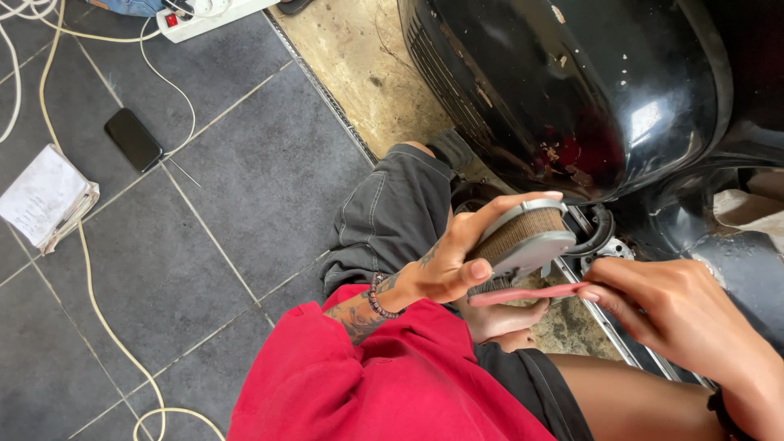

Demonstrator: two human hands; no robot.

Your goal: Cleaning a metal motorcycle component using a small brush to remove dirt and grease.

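Holding a round air filter (523, 235) with a grey rim and brown folded paper, the left hand (445, 265) grips it with curled fingers and the thumb pressed on the near rim. The filter sits up in the air, just in front of the big black scooter body (572, 90) and above the person's knees. The right hand (682, 314) pinches a thin pink brush handle (523, 294) between its fingers and thumb. The handle points left, and its end sits right under the filter, touching it or very near it; the bristles are hidden, so I cannot tell.

To do this well, I think the left hand should keep the filter steady and turn it a little at a time. The brush should stroke softly along the folds, so the paper does not tear, and the dirt should fall away from the lap.

On the grey tile floor (245, 180), far to the left, lie a black phone (133, 139), a stack of papers (45, 196) and long white cables (90, 286). A white power strip (204, 16) lies at the far edge.
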